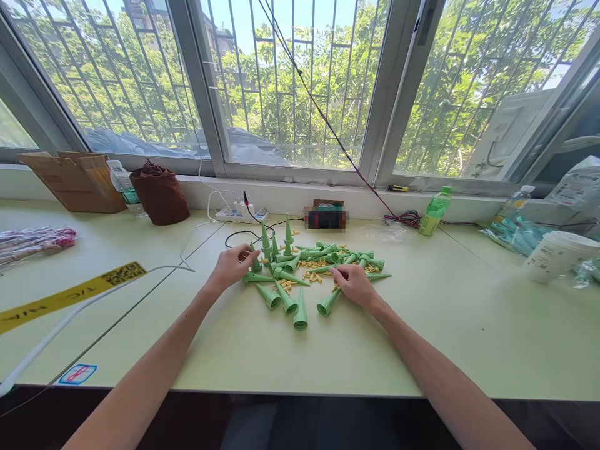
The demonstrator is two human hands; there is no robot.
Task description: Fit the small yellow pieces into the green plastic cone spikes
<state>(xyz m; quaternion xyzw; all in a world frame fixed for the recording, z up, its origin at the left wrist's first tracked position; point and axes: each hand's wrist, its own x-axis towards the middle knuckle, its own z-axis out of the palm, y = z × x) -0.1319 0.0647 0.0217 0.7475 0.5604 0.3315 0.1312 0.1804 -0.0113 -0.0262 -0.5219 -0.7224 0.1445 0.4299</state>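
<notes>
My left hand [233,267] is at the left side of a pile of green plastic spikes. Its fingers curl round an upright green watering spike [255,265], partly hidden by them. Beside it stand more upright spikes, one of them a tall spike [288,239] with a small yellow piece at its side. My right hand [355,284] rests low over the right part of the pile, its fingertips pinched together. Whatever they hold is too small or hidden to make out. Small yellow T-shaped pieces [315,275] lie scattered among the spikes. Nearest me a loose spike [300,315] lies with its wide end forward.
Behind the pile are a power strip [241,215] with cables and a blurred dark device [327,217]. A green bottle [435,211] and a white cup [560,257] stand to the right. At left are a brown bag [160,194], a cardboard box [77,181] and a yellow-tagged white cable [75,307].
</notes>
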